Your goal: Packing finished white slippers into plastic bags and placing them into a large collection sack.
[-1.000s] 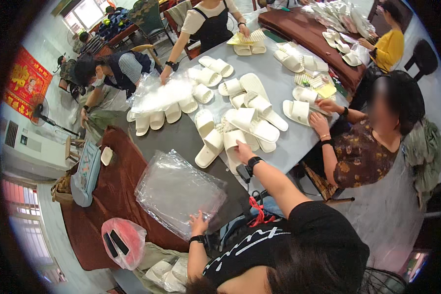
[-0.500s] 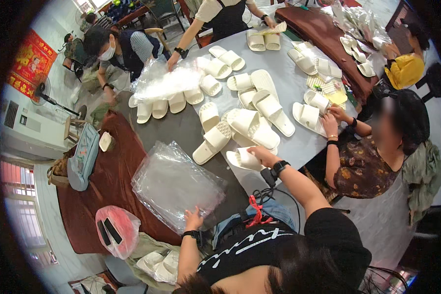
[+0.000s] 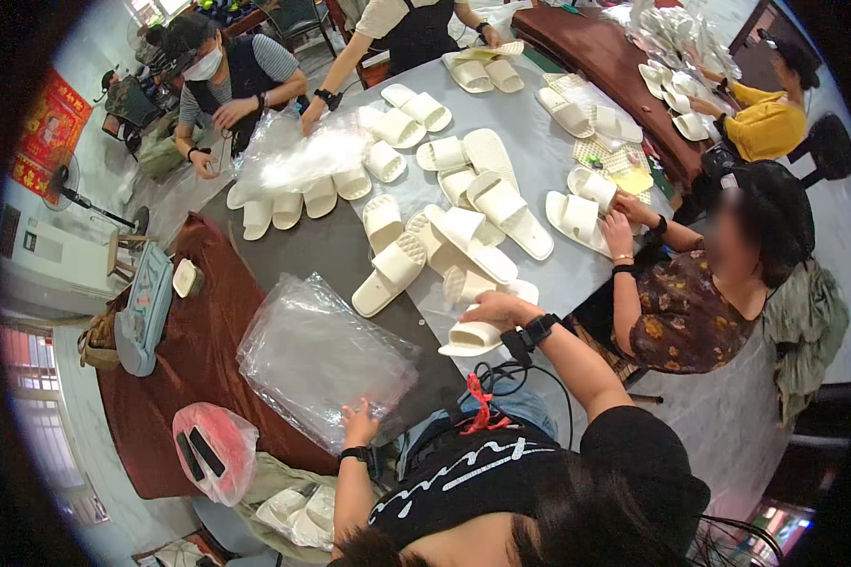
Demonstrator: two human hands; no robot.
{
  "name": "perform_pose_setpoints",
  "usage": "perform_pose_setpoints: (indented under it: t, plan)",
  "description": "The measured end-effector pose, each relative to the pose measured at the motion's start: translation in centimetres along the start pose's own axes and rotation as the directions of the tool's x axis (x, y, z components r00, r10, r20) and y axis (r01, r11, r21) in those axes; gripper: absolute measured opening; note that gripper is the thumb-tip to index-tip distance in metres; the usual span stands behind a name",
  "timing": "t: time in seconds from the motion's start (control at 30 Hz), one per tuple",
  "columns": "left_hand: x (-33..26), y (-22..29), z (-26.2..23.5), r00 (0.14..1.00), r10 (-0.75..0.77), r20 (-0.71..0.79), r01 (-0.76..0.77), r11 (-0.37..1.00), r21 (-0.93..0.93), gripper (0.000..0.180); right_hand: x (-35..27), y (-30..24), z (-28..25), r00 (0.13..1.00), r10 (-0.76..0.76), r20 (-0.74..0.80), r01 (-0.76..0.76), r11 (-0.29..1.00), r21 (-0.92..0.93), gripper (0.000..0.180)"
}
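Note:
My right hand (image 3: 497, 308) is closed on a cream-white slipper (image 3: 473, 337) at the table's near edge. Just beyond it, another slipper (image 3: 463, 284) lies partly hidden by my fingers. Farther off is a loose cluster of matching slippers (image 3: 465, 229), some overlapping. My left hand (image 3: 359, 422) rests with spread fingers on the near corner of a stack of clear plastic bags (image 3: 323, 354). It grips nothing.
Across the table, a person's hand (image 3: 314, 115) touches shiny plastic over a row of slippers (image 3: 286, 202). At right, a co-worker's hands (image 3: 624, 222) handle a pair of slippers (image 3: 577, 215). A pink bag (image 3: 216, 454) lies on the brown cloth (image 3: 175, 397) at left.
My right hand has drawn a slipper toward me, away from the cluster. My left hand stays at the bags. The masked person at far left has straightened and raised a hand.

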State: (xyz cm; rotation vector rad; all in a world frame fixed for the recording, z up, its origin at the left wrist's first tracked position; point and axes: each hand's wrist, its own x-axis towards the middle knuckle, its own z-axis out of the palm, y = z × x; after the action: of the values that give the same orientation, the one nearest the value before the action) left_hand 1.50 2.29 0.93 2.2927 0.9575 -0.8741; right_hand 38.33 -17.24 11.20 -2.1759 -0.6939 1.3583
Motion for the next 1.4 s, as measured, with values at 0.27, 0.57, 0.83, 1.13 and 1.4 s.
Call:
perform_pose_setpoints:
  t: [0.27,0.57,0.83,1.13,1.4]
  plan:
    - [-0.9,-0.1,0.3,0.999,-0.030,-0.039,0.030,1.000,-0.010,0.068,-1.5,2.9,3.2,0.981,0.184,-0.057,-0.135,0.869,0.477,0.051]
    - [-1.4,1.3,-0.5,0.997,-0.071,-0.035,0.071,0.997,-0.005,0.070,7.2,12.1,9.2,0.996,0.089,-0.030,-0.009,0.410,0.912,0.055]
    - [-0.6,-1.7,1.0,0.986,0.061,-0.157,-0.042,0.992,0.123,0.073,7.9,5.9,11.7,0.999,0.018,0.048,-0.047,-0.043,0.998,0.028]
    - [-5.7,1.6,-4.2,0.975,0.094,-0.201,-0.048,0.973,0.226,0.062,5.4,3.4,14.6,0.964,0.153,0.215,-0.261,0.411,0.874,0.036]
    - [-2.8,-1.9,-2.1,0.831,0.284,-0.479,-0.138,0.938,0.317,0.038,0.2,-1.0,16.3,0.965,0.037,0.260,-0.247,0.460,0.853,0.036]
